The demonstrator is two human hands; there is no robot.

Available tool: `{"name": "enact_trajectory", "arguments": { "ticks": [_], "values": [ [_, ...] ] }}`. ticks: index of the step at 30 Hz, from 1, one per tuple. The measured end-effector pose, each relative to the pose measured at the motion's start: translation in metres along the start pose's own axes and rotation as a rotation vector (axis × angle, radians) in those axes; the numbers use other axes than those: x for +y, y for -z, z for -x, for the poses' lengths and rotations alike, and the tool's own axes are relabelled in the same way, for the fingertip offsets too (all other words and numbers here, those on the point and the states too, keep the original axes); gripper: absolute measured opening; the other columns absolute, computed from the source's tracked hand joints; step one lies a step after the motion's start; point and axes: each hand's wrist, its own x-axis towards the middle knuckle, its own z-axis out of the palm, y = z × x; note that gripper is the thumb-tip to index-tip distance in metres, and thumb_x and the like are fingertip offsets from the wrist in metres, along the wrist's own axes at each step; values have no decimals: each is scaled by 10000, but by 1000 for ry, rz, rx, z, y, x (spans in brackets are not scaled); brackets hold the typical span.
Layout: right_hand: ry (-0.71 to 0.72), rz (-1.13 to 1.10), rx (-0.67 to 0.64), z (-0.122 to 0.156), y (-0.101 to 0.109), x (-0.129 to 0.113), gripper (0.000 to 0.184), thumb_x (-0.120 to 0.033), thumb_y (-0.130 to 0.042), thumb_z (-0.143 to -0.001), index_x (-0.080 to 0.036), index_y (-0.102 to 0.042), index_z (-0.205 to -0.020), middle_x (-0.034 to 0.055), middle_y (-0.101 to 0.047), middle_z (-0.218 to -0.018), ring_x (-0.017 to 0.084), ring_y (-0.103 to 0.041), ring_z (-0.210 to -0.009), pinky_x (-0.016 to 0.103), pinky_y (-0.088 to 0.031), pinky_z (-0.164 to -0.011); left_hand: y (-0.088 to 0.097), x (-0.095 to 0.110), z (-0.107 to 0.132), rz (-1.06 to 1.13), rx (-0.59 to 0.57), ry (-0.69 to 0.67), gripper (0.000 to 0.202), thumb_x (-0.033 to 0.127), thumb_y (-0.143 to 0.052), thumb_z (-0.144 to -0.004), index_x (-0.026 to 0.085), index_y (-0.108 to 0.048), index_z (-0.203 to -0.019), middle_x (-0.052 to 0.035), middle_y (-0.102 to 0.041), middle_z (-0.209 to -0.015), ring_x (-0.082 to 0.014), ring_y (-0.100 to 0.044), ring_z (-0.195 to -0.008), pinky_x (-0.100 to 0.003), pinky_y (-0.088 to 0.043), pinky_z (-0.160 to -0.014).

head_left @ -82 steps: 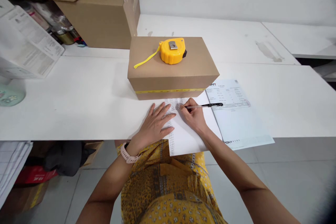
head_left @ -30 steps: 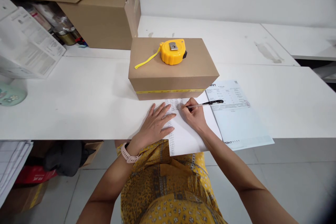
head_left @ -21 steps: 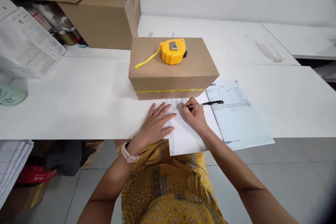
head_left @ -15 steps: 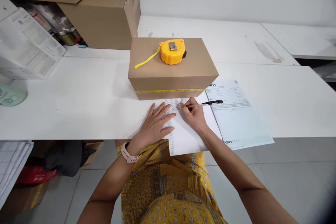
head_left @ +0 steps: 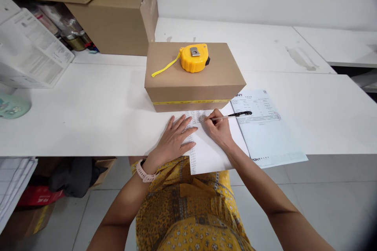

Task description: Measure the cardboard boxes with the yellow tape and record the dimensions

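Observation:
My right hand (head_left: 218,128) is closed around a pen (head_left: 239,114) with a black cap on its rear end, its tip down at the written lines on a white sheet of paper (head_left: 210,153). Handwriting runs along the sheet's top and left edge. Fingers spread, my left hand (head_left: 175,139) lies flat across the sheet's left side and the table. Just beyond both hands stands a brown cardboard box (head_left: 194,94) with yellow tape round it. On its top rests a yellow tape measure (head_left: 193,59) with a wrist strap. A pale blue printed sheet (head_left: 271,137) lies right of my right hand.
The white table (head_left: 73,125) ends just in front of my body, and the papers overhang its edge. Larger cardboard boxes (head_left: 118,19) are stacked at the back left. A white printed carton (head_left: 35,47) and a green container (head_left: 13,105) stand at the far left.
The pen and my right hand have shifted very slightly to the right. My left hand, the box and the tape measure stay in place.

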Motion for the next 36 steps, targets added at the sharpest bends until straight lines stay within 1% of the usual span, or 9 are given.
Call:
{"name": "enact_trajectory", "arguments": {
  "ticks": [12,16,19,21,22,24,26,31,36],
  "values": [
    [13,8,6,-1,-1,3,190,-279,-621,-779,-250,-457,-689,-69,-458,-565,120,-406,-543,266,-300,-541,0,0,0,4,7,3,473,494,-544,-1036,262,-589,-1445,-95,-393,-1677,-310,-254,-1600,-616,-128,-1312],
    [48,31,92,2,3,5,211,-307,-613,-839,-252,-451,-716,-57,-471,-601,130,-419,-567,279,-335,-570,1,0,0,10,5,13,455,475,-560,-1033,265,-601,-1436,-86,-404,-1673,-303,-267,-1598,-604,-134,-1315],
    [71,174,187,10,22,7,159,-362,-588,-921,-245,-522,-836,-25,-551,-711,152,-472,-624,293,-374,-605,3,0,-1,10,-20,29,451,465,-574,-1029,263,-609,-1431,-88,-414,-1667,-307,-281,-1593,-611,-155,-1308],
    [125,372,189,16,43,12,102,-338,-548,-959,-243,-581,-973,17,-621,-848,185,-539,-723,313,-405,-654,3,-1,-1,15,-35,38,450,465,-576,-1028,260,-613,-1428,-89,-417,-1666,-307,-283,-1593,-612,-160,-1307],
    [173,489,174,18,54,16,119,-293,-516,-966,-244,-602,-1033,41,-637,-919,209,-564,-797,329,-421,-690,4,-1,-2,20,-38,42,452,468,-574,-1029,259,-615,-1427,-88,-417,-1666,-306,-283,-1593,-611,-159,-1307],
    [263,717,140,20,73,25,267,-174,-447,-945,-241,-630,-1127,86,-631,-1011,260,-562,-934,368,-442,-765,4,-2,-2,32,-39,48,458,482,-567,-1029,260,-620,-1426,-87,-417,-1666,-304,-283,-1593,-611,-153,-1308],
    [303,876,131,21,86,35,405,-81,-404,-902,-223,-644,-1196,124,-619,-1053,294,-529,-994,410,-451,-833,3,-3,-2,42,-38,54,466,496,-561,-1029,257,-624,-1424,-89,-419,-1664,-304,-284,-1593,-611,-147,-1308],
    [307,962,155,19,90,50,591,3,-377,-843,-199,-602,-1352,147,-618,-1081,306,-504,-984,442,-452,-894,3,-4,-3,53,-29,73,453,498,-549,-1031,268,-634,-1412,-77,-433,-1656,-285,-292,-1592,-599,-138,-1310],
    [313,954,172,18,88,53,562,17,-382,-829,-160,-625,-1303,155,-616,-1082,306,-493,-991,422,-443,-905,4,-2,-5,52,-55,113,437,446,-575,-1023,250,-633,-1409,-81,-439,-1652,-263,-294,-1592,-568,-119,-1319]
  ]
}}
